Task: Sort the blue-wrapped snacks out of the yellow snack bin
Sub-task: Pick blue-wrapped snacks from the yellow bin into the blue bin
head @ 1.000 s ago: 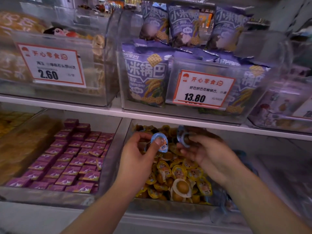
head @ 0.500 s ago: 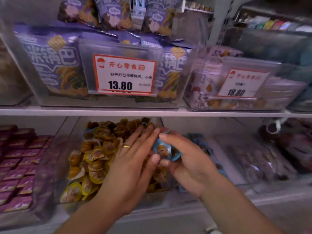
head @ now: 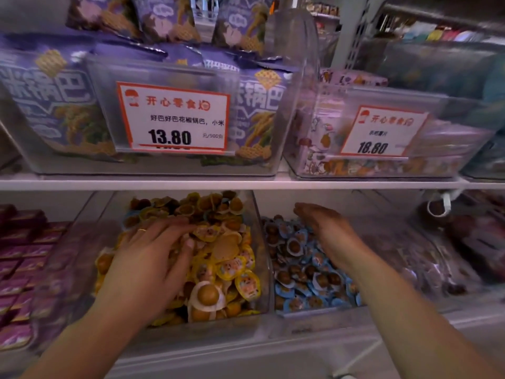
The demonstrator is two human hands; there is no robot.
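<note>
A clear bin (head: 262, 269) on the lower shelf holds a heap of yellow-wrapped snacks (head: 229, 266). My left hand (head: 153, 258) lies palm down on that heap, fingers spread among the packs, a ring on one finger. To its right, another clear bin (head: 308, 313) holds blue-wrapped snacks (head: 297, 269). My right hand (head: 325, 228) hovers flat over the blue pile, fingers extended, nothing visible in it. A bit of blue wrapper (head: 131, 214) shows at the back left of the yellow heap.
A white shelf edge (head: 246, 184) runs just above both bins. Above it stand clear bins of purple snack bags (head: 54, 105) with price tags 13.80 (head: 172, 119) and 18.80 (head: 382, 131). Purple boxed snacks (head: 21, 258) fill the bin at left; dark packets (head: 464, 242) lie at right.
The blue snacks that my hands held together over the yellow bin are gone from them. My right hand has moved right over the blue bin; my left rests on the yellow heap.
</note>
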